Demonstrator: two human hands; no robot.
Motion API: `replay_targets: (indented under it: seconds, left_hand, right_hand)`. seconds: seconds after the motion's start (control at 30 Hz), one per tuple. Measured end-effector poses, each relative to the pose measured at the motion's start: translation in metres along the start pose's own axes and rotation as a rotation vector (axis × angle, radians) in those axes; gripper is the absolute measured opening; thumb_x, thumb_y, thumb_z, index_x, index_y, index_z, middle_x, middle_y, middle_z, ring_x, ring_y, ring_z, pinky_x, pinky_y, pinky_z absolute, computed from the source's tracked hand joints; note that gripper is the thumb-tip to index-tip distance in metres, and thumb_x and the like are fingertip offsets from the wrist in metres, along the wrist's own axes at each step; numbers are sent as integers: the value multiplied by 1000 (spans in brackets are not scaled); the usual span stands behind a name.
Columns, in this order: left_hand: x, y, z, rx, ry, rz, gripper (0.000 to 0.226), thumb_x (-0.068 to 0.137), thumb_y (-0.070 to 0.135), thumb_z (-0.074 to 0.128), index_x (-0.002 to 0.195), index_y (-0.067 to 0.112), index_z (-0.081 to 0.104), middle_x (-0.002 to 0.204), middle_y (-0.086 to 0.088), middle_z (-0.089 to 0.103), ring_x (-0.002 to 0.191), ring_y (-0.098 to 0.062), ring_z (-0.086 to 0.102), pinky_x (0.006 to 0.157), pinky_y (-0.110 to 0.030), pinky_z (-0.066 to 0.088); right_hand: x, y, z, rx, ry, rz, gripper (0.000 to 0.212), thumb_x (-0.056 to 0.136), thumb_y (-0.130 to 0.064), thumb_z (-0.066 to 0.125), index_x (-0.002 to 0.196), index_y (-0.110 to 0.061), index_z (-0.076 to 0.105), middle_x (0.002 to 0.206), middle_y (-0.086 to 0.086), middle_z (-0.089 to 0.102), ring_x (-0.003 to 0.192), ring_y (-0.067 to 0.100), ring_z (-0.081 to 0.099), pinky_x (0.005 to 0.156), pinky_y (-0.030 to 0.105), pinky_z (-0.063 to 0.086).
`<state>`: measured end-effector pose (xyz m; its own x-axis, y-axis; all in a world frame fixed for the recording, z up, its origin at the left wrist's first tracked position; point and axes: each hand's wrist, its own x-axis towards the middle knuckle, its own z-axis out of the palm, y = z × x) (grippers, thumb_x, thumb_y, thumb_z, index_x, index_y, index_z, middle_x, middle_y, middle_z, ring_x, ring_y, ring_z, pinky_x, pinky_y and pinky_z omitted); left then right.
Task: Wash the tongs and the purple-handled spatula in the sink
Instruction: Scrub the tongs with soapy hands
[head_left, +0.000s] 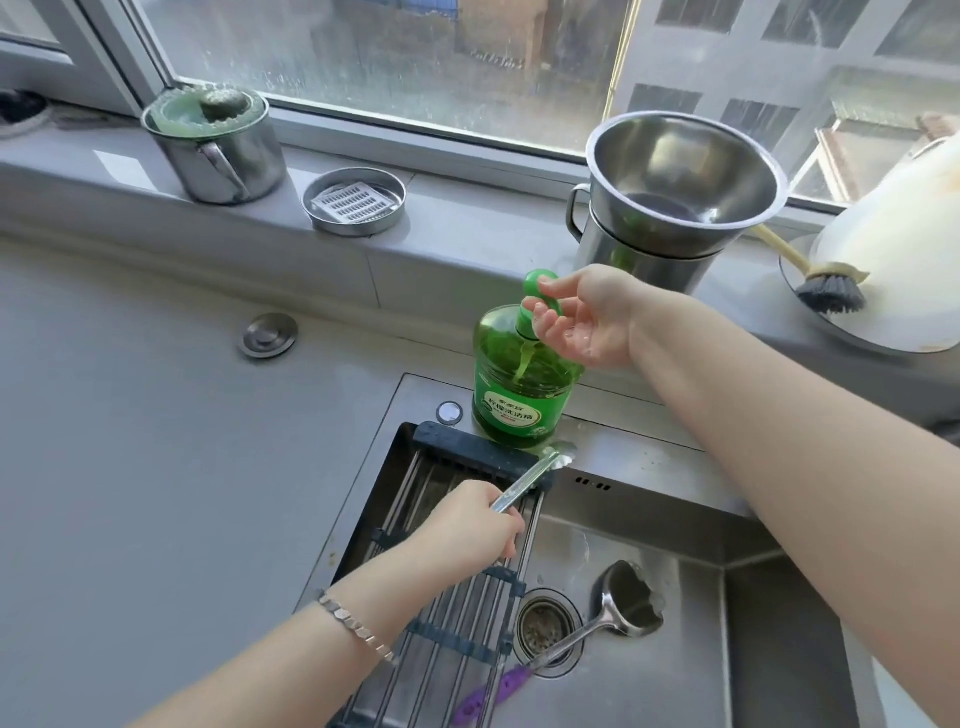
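My left hand (470, 525) holds the tongs (525, 479), with my fingers curled tight round them, over the rack (462, 618) on the sink (753, 649). The tong tips sit by the green soap bottle (519, 395). My right hand (582, 319) has its thumb on the pump top and loose fingers cupped under the spout. The purple-handled spatula (631, 605) lies in the sink, across the drain (543, 623).

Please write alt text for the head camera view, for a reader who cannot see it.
A person's right hand presses the pump of a green soap bottle on the rim of a steel sink, while the left hand holds tongs over it. A purple-handled spatula lies in the basin.
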<state>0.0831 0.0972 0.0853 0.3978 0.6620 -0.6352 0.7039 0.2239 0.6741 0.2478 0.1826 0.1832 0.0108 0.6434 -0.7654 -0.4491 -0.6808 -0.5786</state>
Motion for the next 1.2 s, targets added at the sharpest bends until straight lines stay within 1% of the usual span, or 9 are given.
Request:
replay_targets:
  seconds: [0.6,0.7,0.8,0.87,0.93,0.97,1.03,1.1,1.2]
  left_hand:
    - [-19,12,-1,-16,46,24,13,91,18,52,93,12,63,62,3,57,50,-8,44,52,-20,38]
    - [-29,16,0,-24,64,77,13,87,21,58,93,11,64,68,0,57,56,-11,48,55,-22,40]
    - [-46,17,5,-3,65,122,17,78,25,70,74,14,58,60,4,51,48,-8,44,50,-18,39]
    - [-54,18,11,-3,46,178,25,74,18,72,64,18,49,55,7,46,45,-7,42,48,-14,37]
    - [-63,24,21,42,-10,272,19,76,16,66,69,22,49,66,9,49,59,-9,48,50,-7,36]
    - [-69,29,25,89,-33,307,10,80,16,61,86,22,56,83,7,55,73,-10,54,58,-2,37]
    - [-83,33,35,168,-72,314,37,85,11,59,121,7,52,111,-7,57,100,-14,57,84,-10,41]
    - [-90,29,41,69,-187,349,28,73,8,69,99,6,57,82,-7,60,75,-13,58,72,-24,45]
    - [-102,27,47,67,-215,396,24,73,-3,64,75,14,46,57,2,46,46,-7,43,52,-22,40]
  right_hand:
    - [-4,13,0,26,-17,-19,36,94,-35,49,74,-5,51,41,0,46,27,3,41,29,8,33]
    - [-19,32,-5,21,53,-116,41,97,-36,44,77,0,54,59,6,56,34,7,53,35,10,44]
    - [-46,75,-15,-15,116,-348,41,101,-24,35,81,2,59,83,18,64,65,20,66,55,21,58]
    - [-69,122,-24,-233,111,-564,41,102,-25,31,87,-6,64,94,18,68,82,20,67,79,31,57]
    - [-91,173,-32,-636,40,-853,41,100,-33,30,111,-12,63,114,14,66,106,13,60,101,34,43]
    - [-99,193,-37,-914,-11,-983,49,98,-41,30,128,-11,53,132,10,56,124,9,47,111,31,31]
    - [-101,214,-57,-1373,-23,-1175,69,94,-56,24,145,-8,26,152,4,28,142,8,17,117,25,8]
    - [-103,210,-77,-1480,103,-1143,80,91,-65,13,146,-6,21,153,5,22,144,12,10,116,27,3]
    - [-117,209,-86,-1467,206,-1100,92,87,-71,6,144,-2,26,153,9,23,144,17,11,117,30,3]
